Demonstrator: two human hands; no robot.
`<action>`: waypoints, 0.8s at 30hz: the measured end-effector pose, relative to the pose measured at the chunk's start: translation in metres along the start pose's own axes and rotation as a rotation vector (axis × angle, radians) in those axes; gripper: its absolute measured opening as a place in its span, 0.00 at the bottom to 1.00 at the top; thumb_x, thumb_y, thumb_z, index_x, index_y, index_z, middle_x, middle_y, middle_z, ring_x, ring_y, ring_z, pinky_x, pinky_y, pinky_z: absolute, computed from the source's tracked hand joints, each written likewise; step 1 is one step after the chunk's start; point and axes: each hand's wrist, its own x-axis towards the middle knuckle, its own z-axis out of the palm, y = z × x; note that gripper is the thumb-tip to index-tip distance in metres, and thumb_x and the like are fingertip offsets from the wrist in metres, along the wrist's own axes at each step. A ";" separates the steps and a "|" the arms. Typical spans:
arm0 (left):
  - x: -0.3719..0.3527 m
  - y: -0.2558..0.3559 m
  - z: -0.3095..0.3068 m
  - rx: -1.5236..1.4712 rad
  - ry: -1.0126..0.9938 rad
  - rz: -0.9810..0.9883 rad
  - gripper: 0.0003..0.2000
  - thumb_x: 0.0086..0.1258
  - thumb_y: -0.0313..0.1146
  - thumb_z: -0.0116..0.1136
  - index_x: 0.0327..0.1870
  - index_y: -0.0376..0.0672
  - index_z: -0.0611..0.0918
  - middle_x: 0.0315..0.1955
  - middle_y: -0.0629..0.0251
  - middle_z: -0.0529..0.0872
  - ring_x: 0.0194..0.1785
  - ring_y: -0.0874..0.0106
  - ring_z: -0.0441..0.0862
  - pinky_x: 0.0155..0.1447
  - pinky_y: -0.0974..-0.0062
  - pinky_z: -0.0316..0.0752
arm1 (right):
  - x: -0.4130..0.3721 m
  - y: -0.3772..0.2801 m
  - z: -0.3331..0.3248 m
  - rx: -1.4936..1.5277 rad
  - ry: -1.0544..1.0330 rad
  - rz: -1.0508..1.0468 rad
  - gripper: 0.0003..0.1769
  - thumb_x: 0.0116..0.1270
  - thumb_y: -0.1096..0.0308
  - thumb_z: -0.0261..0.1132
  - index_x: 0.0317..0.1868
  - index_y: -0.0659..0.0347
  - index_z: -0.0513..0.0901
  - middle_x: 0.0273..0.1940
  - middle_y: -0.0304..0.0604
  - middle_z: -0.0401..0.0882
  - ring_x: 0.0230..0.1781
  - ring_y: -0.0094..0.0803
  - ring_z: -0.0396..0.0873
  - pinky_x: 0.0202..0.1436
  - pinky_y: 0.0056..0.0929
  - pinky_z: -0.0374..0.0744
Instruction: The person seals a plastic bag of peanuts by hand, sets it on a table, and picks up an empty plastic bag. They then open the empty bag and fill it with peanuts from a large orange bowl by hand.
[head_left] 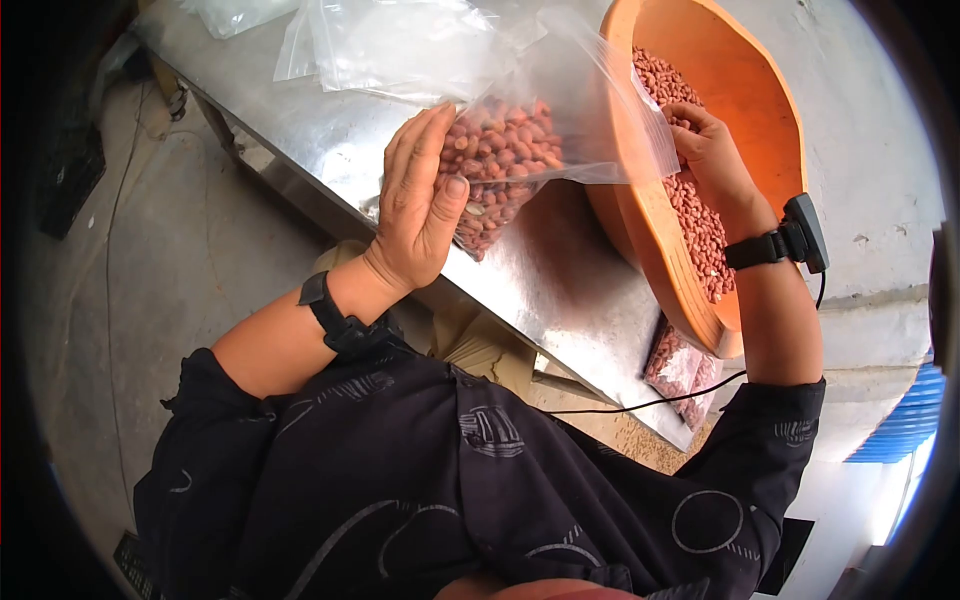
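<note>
My left hand [420, 195] is cupped against the side of a clear plastic bag [530, 110] partly filled with red-skinned peanuts [495, 165], steadying it on the steel table [560, 290]. The bag's open mouth leans toward an orange wooden bowl [730, 70] that holds loose peanuts [700, 225]. My right hand [705, 150] is inside the bowl, fingers curled among the peanuts at the bag's mouth; whether it grips peanuts or the bag's edge is unclear. Both wrists wear black bands.
Several empty clear plastic bags [390, 40] lie at the far end of the table. A filled bag of peanuts [680, 370] sits under the bowl's near rim by the table edge. A black cable [640, 405] runs across there. Concrete floor lies left.
</note>
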 end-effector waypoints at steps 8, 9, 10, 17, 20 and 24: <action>0.000 0.002 -0.001 0.007 0.014 0.003 0.28 0.78 0.43 0.42 0.70 0.29 0.65 0.66 0.45 0.69 0.71 0.50 0.63 0.74 0.58 0.56 | -0.010 -0.087 0.007 0.049 -0.162 -0.259 0.05 0.67 0.71 0.66 0.41 0.62 0.81 0.25 0.26 0.68 0.20 0.12 0.64 0.20 0.14 0.61; 0.000 0.003 -0.001 0.008 0.014 0.006 0.28 0.78 0.43 0.42 0.70 0.29 0.65 0.66 0.45 0.69 0.71 0.50 0.62 0.74 0.58 0.55 | -0.012 -0.100 0.010 0.029 -0.280 -0.277 0.06 0.68 0.69 0.66 0.42 0.62 0.81 0.27 0.28 0.73 0.22 0.14 0.71 0.23 0.15 0.71; 0.001 0.002 -0.001 0.009 0.015 0.009 0.28 0.78 0.43 0.42 0.70 0.29 0.65 0.66 0.45 0.69 0.71 0.50 0.62 0.74 0.58 0.55 | -0.011 -0.104 0.018 -0.004 -0.335 -0.276 0.07 0.69 0.70 0.65 0.43 0.62 0.81 0.28 0.28 0.73 0.21 0.13 0.68 0.23 0.14 0.69; 0.000 0.003 -0.001 0.015 0.029 0.021 0.28 0.79 0.43 0.43 0.70 0.29 0.65 0.66 0.45 0.69 0.71 0.51 0.62 0.74 0.58 0.55 | 0.003 -0.105 0.049 -0.262 -0.556 -0.273 0.21 0.70 0.63 0.66 0.59 0.64 0.78 0.44 0.38 0.84 0.38 0.21 0.82 0.39 0.17 0.81; 0.000 0.002 -0.001 0.006 0.031 0.010 0.28 0.78 0.43 0.43 0.70 0.29 0.65 0.66 0.45 0.69 0.71 0.51 0.62 0.74 0.58 0.55 | -0.011 -0.110 0.057 -0.129 -0.495 -0.282 0.21 0.71 0.63 0.65 0.59 0.65 0.79 0.47 0.40 0.83 0.41 0.23 0.82 0.44 0.22 0.83; 0.000 0.002 -0.003 -0.004 0.021 -0.001 0.28 0.78 0.43 0.43 0.70 0.29 0.65 0.67 0.45 0.69 0.71 0.51 0.62 0.74 0.58 0.55 | -0.018 -0.110 0.039 -0.060 -0.366 -0.259 0.14 0.71 0.64 0.64 0.52 0.63 0.80 0.41 0.37 0.82 0.36 0.22 0.82 0.42 0.23 0.83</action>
